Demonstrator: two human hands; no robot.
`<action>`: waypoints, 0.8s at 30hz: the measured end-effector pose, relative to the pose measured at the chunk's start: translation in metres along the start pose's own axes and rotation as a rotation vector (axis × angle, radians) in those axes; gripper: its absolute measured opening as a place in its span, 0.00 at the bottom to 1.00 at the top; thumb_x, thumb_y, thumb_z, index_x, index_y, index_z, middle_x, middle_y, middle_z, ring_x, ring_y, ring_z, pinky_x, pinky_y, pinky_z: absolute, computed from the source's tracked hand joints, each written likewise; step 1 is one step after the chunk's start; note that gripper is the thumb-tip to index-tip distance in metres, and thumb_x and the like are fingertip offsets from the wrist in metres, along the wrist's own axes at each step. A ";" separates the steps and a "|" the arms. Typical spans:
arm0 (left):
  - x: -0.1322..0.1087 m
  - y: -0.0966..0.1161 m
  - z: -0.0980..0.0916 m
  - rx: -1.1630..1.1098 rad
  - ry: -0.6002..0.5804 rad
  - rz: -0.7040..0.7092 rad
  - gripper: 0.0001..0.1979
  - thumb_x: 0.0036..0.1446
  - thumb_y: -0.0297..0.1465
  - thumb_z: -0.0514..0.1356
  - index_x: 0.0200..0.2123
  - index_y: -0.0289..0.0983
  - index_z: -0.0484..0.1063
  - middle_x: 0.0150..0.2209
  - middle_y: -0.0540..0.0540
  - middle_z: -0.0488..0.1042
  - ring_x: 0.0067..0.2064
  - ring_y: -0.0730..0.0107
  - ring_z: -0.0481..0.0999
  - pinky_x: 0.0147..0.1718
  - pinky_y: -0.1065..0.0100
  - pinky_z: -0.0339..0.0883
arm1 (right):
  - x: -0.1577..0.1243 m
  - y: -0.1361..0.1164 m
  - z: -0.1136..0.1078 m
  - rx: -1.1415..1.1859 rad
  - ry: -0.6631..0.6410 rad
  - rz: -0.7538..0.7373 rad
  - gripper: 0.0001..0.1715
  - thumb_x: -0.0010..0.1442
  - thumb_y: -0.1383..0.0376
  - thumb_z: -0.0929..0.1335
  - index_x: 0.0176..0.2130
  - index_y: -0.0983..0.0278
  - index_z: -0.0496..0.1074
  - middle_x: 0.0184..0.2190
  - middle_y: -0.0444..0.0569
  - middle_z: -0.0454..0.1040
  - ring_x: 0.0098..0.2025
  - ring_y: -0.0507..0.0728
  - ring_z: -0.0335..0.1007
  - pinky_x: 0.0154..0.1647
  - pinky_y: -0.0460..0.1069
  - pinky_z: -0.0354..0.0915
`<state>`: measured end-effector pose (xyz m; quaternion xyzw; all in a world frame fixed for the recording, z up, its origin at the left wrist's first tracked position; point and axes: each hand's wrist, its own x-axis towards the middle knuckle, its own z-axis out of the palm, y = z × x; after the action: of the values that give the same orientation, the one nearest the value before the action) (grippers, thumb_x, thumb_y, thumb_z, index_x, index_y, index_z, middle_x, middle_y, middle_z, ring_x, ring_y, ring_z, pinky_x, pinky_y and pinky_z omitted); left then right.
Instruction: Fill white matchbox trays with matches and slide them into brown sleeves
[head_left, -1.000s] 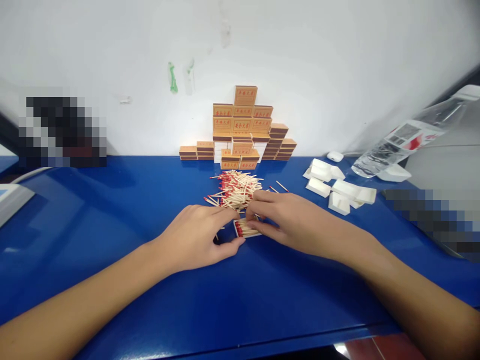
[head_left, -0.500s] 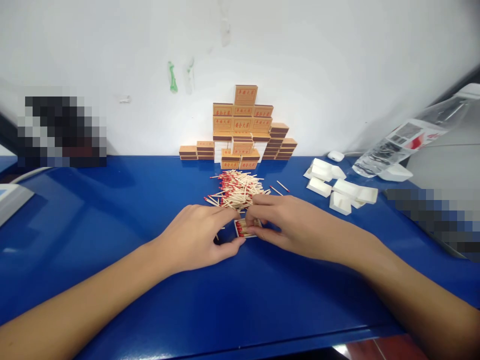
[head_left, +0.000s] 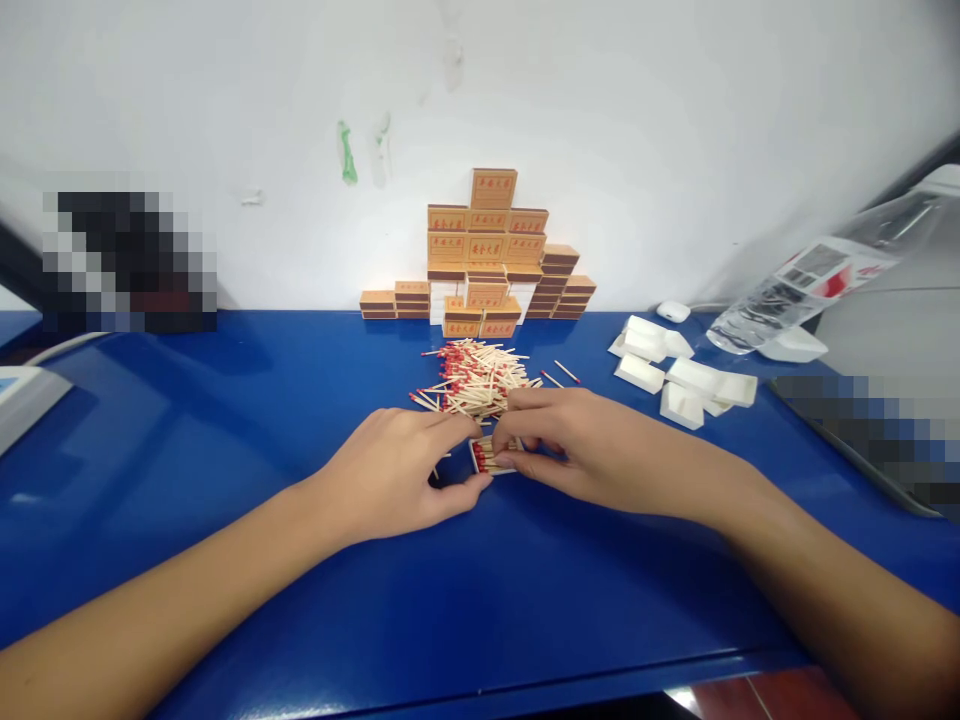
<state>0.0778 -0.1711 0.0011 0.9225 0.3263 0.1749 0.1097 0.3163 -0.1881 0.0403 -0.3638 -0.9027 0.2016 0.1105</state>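
Note:
A small white tray [head_left: 475, 458] holding red-headed matches lies on the blue table. My left hand [head_left: 405, 465] grips its left end between thumb and fingers, touching the front and back edges. Over the tray's right part is my right hand [head_left: 559, 445], thumb and forefinger pinched together down at the matches; whether a match is between them is hidden. Right behind the tray spreads a heap of loose matches [head_left: 487, 375], red heads mostly to the left.
Orange matchboxes [head_left: 486, 248] are stacked against the wall. White empty trays [head_left: 697, 378] lie at the right, near a tilted clear bottle [head_left: 810, 275] and a small white case [head_left: 673, 312]. Two stray matches [head_left: 567, 372] lie right of the heap. Blurred dark objects stand at both sides.
The view has shifted very slightly. My right hand's fingertips have moved a little over the tray; my left hand keeps its place.

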 end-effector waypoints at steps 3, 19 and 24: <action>0.000 0.000 0.001 0.005 0.001 0.006 0.11 0.63 0.40 0.62 0.43 0.40 0.77 0.30 0.52 0.78 0.28 0.69 0.76 0.28 0.67 0.63 | 0.000 0.000 0.000 0.002 0.017 0.002 0.08 0.69 0.70 0.67 0.37 0.62 0.75 0.37 0.47 0.74 0.38 0.54 0.69 0.38 0.50 0.60; 0.000 -0.001 -0.001 0.008 -0.004 -0.003 0.12 0.64 0.40 0.61 0.44 0.40 0.77 0.29 0.52 0.78 0.28 0.69 0.76 0.27 0.68 0.61 | -0.001 0.001 0.001 -0.056 0.004 0.030 0.09 0.70 0.69 0.66 0.40 0.62 0.77 0.37 0.48 0.75 0.38 0.55 0.70 0.38 0.50 0.60; 0.000 0.001 -0.002 0.011 -0.013 -0.010 0.13 0.64 0.41 0.61 0.45 0.40 0.77 0.28 0.52 0.77 0.28 0.69 0.76 0.28 0.68 0.61 | -0.001 -0.001 0.001 -0.056 0.005 0.027 0.08 0.69 0.70 0.67 0.39 0.63 0.76 0.37 0.48 0.75 0.38 0.55 0.70 0.38 0.50 0.60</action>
<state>0.0775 -0.1716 0.0029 0.9225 0.3312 0.1667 0.1075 0.3162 -0.1892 0.0400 -0.3794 -0.9027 0.1768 0.0999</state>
